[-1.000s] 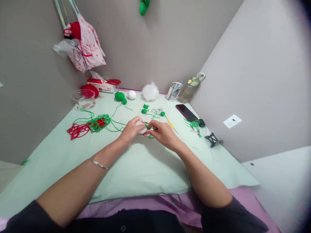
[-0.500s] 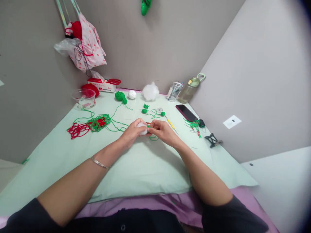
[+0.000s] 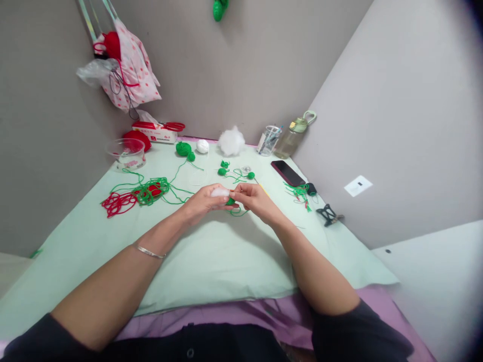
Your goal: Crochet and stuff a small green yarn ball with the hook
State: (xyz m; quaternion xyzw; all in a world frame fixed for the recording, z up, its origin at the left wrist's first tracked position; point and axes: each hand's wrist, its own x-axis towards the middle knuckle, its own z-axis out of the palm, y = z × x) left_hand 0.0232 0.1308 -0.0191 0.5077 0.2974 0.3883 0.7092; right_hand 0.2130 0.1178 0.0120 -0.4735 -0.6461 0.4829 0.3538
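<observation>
Over the middle of the table, my left hand (image 3: 199, 203) is closed around a wad of white stuffing (image 3: 219, 192) and a small green crocheted piece (image 3: 230, 201). My right hand (image 3: 254, 200) meets it from the right, its thumb and forefinger pinched at the edge of the green piece. A thin reddish bit shows between those fingertips, too small to name. Green yarn (image 3: 238, 213) hangs in a loop below the hands. Just behind them lie two small green crocheted balls (image 3: 222, 172) and a yellow-handled hook (image 3: 263, 189), partly covered by my right hand.
Tangled red and green yarn (image 3: 151, 192) lies left, near a clear plastic tub (image 3: 126, 156). Toward the back are a tissue box (image 3: 154, 133), red scissors (image 3: 174, 126) and fluffy stuffing (image 3: 231, 142). A phone (image 3: 287, 173), bottle (image 3: 290, 141) and black stand (image 3: 329, 215) line the right.
My right fingers have shifted up slightly on the work, and more of the green piece now shows below the stuffing. The view has moved a little.
</observation>
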